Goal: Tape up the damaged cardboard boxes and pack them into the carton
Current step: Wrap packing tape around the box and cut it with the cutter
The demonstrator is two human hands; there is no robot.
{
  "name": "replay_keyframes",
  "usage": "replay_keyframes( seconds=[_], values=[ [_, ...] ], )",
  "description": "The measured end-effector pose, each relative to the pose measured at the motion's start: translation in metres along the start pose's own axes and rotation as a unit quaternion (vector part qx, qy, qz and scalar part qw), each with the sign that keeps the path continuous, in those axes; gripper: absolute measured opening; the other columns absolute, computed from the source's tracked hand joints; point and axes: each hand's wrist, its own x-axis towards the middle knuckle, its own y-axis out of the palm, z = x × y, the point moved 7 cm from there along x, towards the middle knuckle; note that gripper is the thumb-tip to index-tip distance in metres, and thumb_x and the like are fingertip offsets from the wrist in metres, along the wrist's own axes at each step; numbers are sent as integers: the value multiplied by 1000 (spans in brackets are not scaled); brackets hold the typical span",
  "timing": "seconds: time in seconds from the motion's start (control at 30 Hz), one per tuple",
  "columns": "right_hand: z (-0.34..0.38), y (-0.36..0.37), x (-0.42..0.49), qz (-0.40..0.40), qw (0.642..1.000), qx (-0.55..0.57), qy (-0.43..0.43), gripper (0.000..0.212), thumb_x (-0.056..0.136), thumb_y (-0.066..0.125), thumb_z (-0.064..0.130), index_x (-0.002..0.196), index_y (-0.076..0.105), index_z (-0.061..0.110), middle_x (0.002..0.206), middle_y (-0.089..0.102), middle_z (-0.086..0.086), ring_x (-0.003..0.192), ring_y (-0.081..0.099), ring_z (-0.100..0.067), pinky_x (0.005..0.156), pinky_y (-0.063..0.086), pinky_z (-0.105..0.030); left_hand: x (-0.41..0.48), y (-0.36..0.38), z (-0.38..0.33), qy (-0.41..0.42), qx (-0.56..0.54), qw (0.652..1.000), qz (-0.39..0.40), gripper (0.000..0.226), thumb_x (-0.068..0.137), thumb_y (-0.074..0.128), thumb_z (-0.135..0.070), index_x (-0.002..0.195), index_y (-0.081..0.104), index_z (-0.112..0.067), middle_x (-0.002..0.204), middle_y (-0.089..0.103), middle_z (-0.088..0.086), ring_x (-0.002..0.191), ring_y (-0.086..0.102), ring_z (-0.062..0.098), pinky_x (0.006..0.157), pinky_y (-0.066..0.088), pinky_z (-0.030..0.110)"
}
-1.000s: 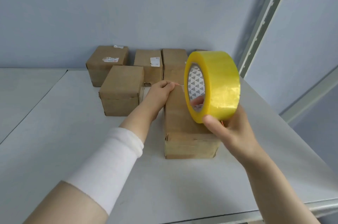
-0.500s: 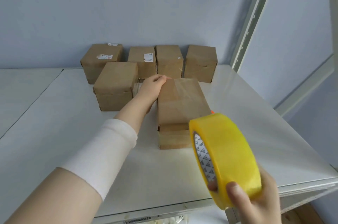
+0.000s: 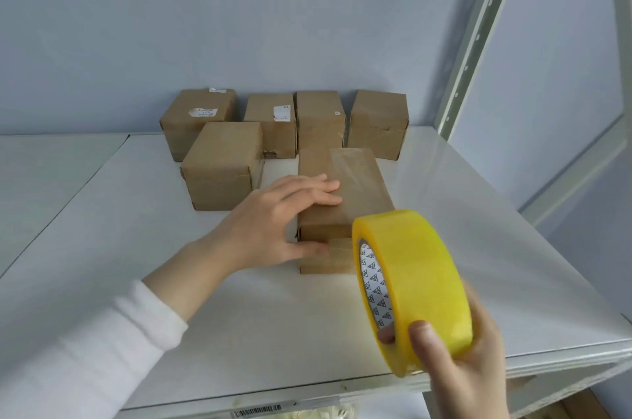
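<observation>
A long brown cardboard box (image 3: 355, 193) lies on the white table (image 3: 478, 247) in front of me, with a strip of clear tape running along its top and down its near end. My left hand (image 3: 284, 223) lies flat with straight fingers on the box's top left edge, thumb against its near face. My right hand (image 3: 458, 360) grips a big roll of yellow tape (image 3: 410, 285), held upright just in front of the box's near right corner.
Several brown cardboard boxes stand behind: one nearer at the left (image 3: 222, 165) and a row along the wall (image 3: 318, 121). A white shelf upright (image 3: 478, 32) rises at the right. The table's front edge (image 3: 307, 394) is close to me.
The tape roll was pulled from above the box down toward me and to the right. My left hand moved from the box's far end to its near left edge.
</observation>
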Motion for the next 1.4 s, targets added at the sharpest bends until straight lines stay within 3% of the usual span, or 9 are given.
replay_keyframes(
  seconds=[0.13, 0.23, 0.37, 0.6, 0.73, 0.83, 0.9, 1.1, 1.4],
  values=[
    [19, 4, 29, 12, 997, 80, -8, 24, 51, 73, 59, 67, 70, 42, 44, 58, 15, 39, 54, 6, 41, 42, -6, 9, -14, 5, -23, -36, 998, -41, 50, 72, 79, -28, 116, 61, -13, 124, 60, -3, 122, 53, 14, 100, 46, 38],
    [38, 15, 58, 49, 995, 81, -14, 40, 54, 67, 74, 70, 71, 38, 51, 63, 14, 47, 60, 4, 45, 46, -10, 26, -26, 18, -115, -102, 987, -40, 40, 76, 75, -29, 112, 58, -35, 113, 59, -21, 108, 53, -5, 90, 44, 13],
    [53, 20, 115, 92, 991, 83, 56, 36, 68, 67, 58, 71, 74, 22, 65, 72, -1, 58, 69, -15, 45, 51, -28, 53, -45, 31, -173, -97, 978, -64, 26, 81, 70, -30, 106, 61, -33, 93, 57, -29, 84, 52, -21, 73, 40, 1],
    [48, 20, 179, 79, 976, 136, 152, 33, 73, 63, 49, 59, 76, 22, 73, 74, -2, 68, 72, -18, 57, 58, -31, 63, -16, 4, -84, 167, 982, -30, 120, 48, 75, -65, 144, 30, -11, 147, 32, 11, 136, 26, 23, 112, 15, 28],
    [47, 27, 186, 153, 970, 148, 118, 23, 70, 69, 42, 71, 78, 21, 86, 75, -4, 81, 72, -22, 69, 59, -35, 70, -15, 8, -67, 149, 984, -71, 103, 55, 84, -46, 138, 40, -4, 130, 47, 17, 120, 44, 31, 107, 25, 25],
    [53, 32, 194, 194, 965, 159, 71, 32, 79, 60, 35, 94, 73, 10, 103, 72, -8, 98, 66, -29, 87, 54, -43, 79, -28, 22, -68, 36, 995, -61, 93, 61, 79, -53, 139, 41, -18, 129, 41, -2, 121, 32, 7, 101, 11, 1],
    [54, 39, 202, 201, 969, 141, 41, 35, 82, 59, 32, 104, 67, 6, 105, 71, -5, 99, 66, -27, 82, 56, -41, 84, -28, 32, -83, -27, 996, -24, 86, 64, 78, -53, 138, 42, -26, 130, 36, -13, 119, 28, -4, 97, 11, -5],
    [17, 60, 219, 147, 989, 13, 15, 34, 91, 55, 29, 115, 56, 3, 98, 72, -2, 90, 69, -16, 80, 56, -34, 83, -14, 64, -191, -188, 961, -76, 43, 75, 75, -32, 111, 52, -30, 125, 51, -7, 109, 46, -8, 91, 28, -1],
    [20, 21, 193, 22, 994, 103, -27, 44, 83, 51, 58, 85, 73, 20, 82, 74, -1, 80, 71, -18, 68, 56, -35, 78, -8, 72, -188, -242, 950, -66, 41, 73, 75, -35, 102, 49, -45, 123, 49, -11, 112, 47, -5, 93, 38, 14]
  ],
)
